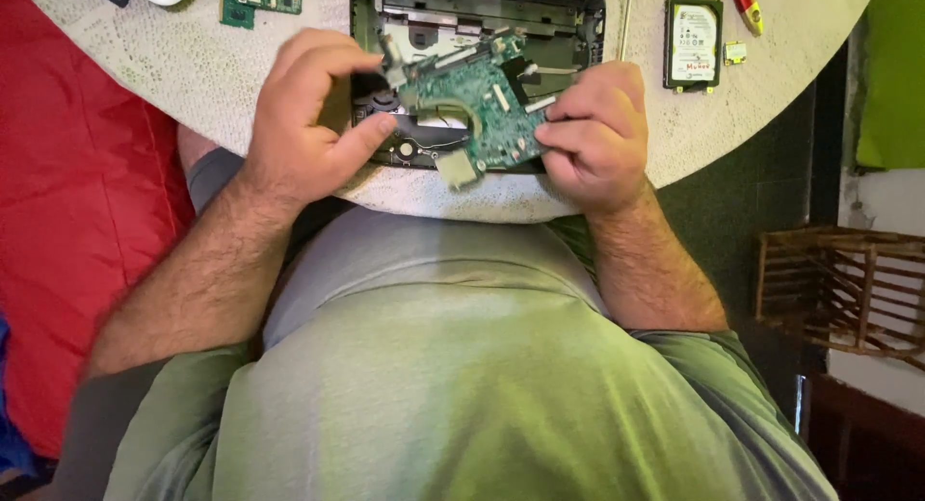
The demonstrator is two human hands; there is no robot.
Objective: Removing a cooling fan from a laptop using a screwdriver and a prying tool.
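Both hands pinch green board: left hand point(303, 116) at left edge, right hand point(597, 125) at right. Board point(477, 101) lifted, tilted over open chassis point(578, 29). Risk: flexing board, snagging attached cable, cracking connectors.

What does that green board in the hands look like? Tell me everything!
The green circuit board is flat, tilted, and dotted with tiny parts, white connectors and a pale square block at its lower edge. The left hand and right hand pinch its two ends, lifting it above the open black laptop case.
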